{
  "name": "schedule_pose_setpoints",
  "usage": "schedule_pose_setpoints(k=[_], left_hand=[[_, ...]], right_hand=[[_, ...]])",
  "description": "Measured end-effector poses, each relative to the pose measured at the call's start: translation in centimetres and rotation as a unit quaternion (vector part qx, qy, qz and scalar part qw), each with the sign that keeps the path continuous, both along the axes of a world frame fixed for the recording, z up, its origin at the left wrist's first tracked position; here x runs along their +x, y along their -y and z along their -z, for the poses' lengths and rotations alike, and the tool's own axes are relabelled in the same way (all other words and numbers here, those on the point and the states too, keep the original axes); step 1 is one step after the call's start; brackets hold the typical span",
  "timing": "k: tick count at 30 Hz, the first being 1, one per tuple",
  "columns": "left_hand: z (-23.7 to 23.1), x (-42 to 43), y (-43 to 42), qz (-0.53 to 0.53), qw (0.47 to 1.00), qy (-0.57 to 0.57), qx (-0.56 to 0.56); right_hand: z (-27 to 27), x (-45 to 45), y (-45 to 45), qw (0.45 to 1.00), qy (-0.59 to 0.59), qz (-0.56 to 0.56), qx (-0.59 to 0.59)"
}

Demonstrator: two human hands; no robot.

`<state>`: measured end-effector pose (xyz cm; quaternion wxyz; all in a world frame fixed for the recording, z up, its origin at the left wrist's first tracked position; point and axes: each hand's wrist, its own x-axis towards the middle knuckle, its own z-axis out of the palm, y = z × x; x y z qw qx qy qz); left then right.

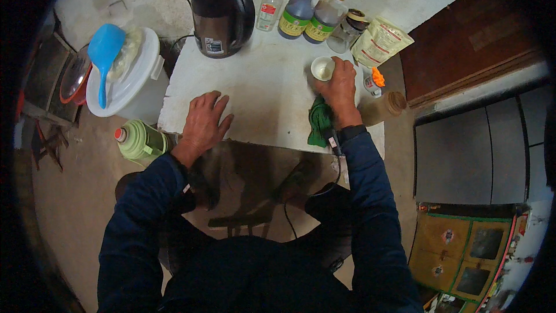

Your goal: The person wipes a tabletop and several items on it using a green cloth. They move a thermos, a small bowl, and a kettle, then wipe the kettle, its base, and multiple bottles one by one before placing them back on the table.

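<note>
My right hand (341, 89) grips a small white cup (322, 68) by its right side, near the right end of a white table (260, 95). Something pale shows inside the cup. Just below that hand lies a bunched green cloth (319, 124), with a dark cable connector (333, 143) against its lower right edge. My left hand (204, 119) rests palm down at the table's front left, fingers apart and holding nothing. A dark electric kettle (222, 13) stands beyond it at the back.
Along the back stand a clear glass bottle (270, 6), two jugs of dark liquid (296, 15), a glass jar (345, 32) and a printed pouch (382, 41). A lidded white bucket (147, 91) bearing a blue scoop (105, 45) and a green thermos flask (141, 141) are at the left.
</note>
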<state>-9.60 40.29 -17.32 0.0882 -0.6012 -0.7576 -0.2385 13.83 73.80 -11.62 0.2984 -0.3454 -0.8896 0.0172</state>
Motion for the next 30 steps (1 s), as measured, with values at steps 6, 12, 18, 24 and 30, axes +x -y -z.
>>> schedule_pose_setpoints(k=[6,12,18,24,30], left_hand=[[-0.1,0.1,0.1,-0.001,1.000,0.006,0.001],[-0.1,-0.1,0.1,0.009,1.000,-0.002,0.010],[-0.2,0.0,0.2,0.010,1.000,-0.008,0.004],[0.0,-0.2,0.3,0.021,1.000,-0.004,0.019],[0.1,-0.1,0.1,0.009,1.000,-0.005,0.003]], right_hand=[[2.0,0.7,-4.9,0.977,-0.058,0.146,-0.142],[4.2,1.2,-8.8,0.974,-0.005,0.207,-0.096],[3.3,1.5,-5.9,0.973,-0.082,0.184,-0.113],[1.0,4.6,4.8,0.984,0.002,0.099,-0.146],[2.4,7.3,11.4,0.996,0.046,-0.062,-0.032]])
